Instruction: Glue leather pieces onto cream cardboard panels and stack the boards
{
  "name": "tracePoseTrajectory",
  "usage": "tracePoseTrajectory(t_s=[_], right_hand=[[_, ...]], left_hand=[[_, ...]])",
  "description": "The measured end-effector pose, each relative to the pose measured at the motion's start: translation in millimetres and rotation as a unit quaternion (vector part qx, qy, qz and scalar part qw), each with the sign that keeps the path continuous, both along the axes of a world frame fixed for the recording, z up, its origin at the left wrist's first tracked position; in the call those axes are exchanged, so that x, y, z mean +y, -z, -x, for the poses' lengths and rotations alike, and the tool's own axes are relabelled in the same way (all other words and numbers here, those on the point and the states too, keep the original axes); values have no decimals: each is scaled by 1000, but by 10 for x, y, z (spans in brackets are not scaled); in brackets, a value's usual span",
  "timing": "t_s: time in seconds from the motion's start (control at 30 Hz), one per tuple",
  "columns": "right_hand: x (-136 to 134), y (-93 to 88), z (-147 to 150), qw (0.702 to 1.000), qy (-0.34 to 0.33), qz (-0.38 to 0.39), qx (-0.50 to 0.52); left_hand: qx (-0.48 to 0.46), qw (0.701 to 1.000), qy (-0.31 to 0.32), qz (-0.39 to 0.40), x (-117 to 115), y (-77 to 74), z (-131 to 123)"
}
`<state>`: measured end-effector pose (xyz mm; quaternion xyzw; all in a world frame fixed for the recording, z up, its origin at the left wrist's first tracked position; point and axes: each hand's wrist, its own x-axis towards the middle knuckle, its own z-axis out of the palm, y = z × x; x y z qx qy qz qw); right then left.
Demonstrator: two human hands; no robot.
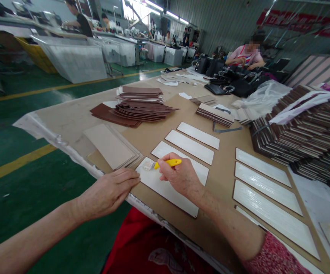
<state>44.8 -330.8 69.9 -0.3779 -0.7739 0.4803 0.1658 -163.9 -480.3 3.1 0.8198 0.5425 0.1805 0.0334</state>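
Observation:
My right hand is closed round the yellow handle of a brush. The bristles touch the left end of a white rectangular panel with a thin dark edge, at a whitish wet-looking patch. At that panel's left corner lie the fingertips of my left hand, its fingers stretched out side by side and its thumb hidden. Behind the panel are narrower white panels in a row. On the right, more white panels have a glossy, streaked surface.
Beige pieces are stacked to the left, brown strips behind them. Dark-edged panels form a tall pile at right. Black bags lie at the far end near a seated person. The table edge runs along the left.

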Motion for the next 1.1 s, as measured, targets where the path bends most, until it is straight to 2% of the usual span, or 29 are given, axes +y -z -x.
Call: tracePoseTrajectory(t_s=[0.2, 0.53, 0.87, 0.97, 1.1], right_hand=[[24, -62, -196, 999, -15, -11, -40], [-74, -154, -898, 991, 60, 30, -114], [-213, -283, -1469, 980, 111, 16, -164], [-208, -344, -1511, 979, 112, 3, -171], [-204, -382, -1291, 994, 80, 11, -73]], left_hand=[[-24, 1000, 13, -14, -5, 8, -23], [-19, 1000, 14, -11, -35, 80, -31], [-13, 1000, 14, -14, -46, 111, 1], [-8, 1000, 16, -12, -51, 114, 4], [-3, 1000, 8, -30, -59, 105, 11]])
